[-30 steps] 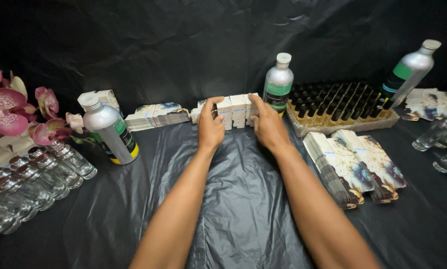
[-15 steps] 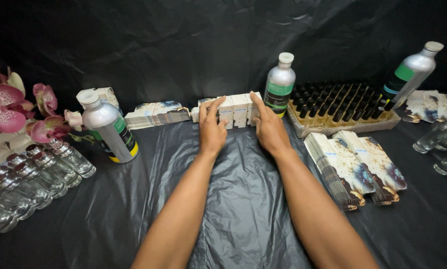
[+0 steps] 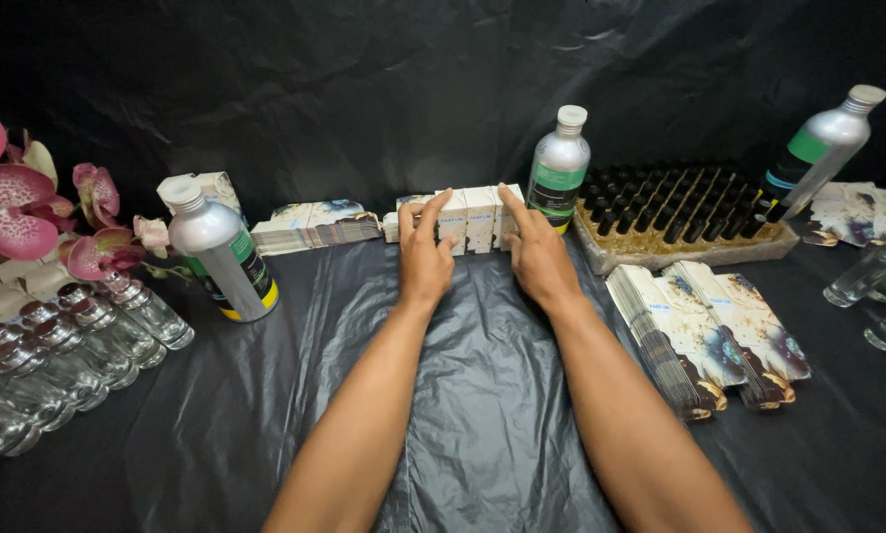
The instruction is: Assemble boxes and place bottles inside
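A: Start near. What covers the desk [image 3: 463, 434]?

B: A black plastic sheet [image 3: 265, 415], crinkled and glossy. Both forearms stretch out over it, nearly straight, palms down, wrists low.

A: And the hands themselves?

B: The left hand [image 3: 425, 259] and the right hand [image 3: 536, 259] sit side by side with a narrow gap between them. The fingers are extended, not curled, and their tips touch the row of small boxes [image 3: 468, 219]. Neither hand grips anything; they press or steady the row from the near side.

A: Where does that row stand?

B: Toward the far middle of the desk, just left of a silver bottle [image 3: 557, 168] with a white cap, and right of a flat stack of cartons [image 3: 315, 225].

A: How would those boxes handle?

B: I judge them light, thin card, easily crushed or tipped, and likely to slide on the slick plastic. Best taken by the two end faces, squeezing the row gently together.

A: Anything farther out?

B: A tray of dark vials [image 3: 685, 212] at far right, folded cartons [image 3: 704, 336] nearer right, glass bottles [image 3: 58, 345] and pink flowers [image 3: 29, 202] at left.
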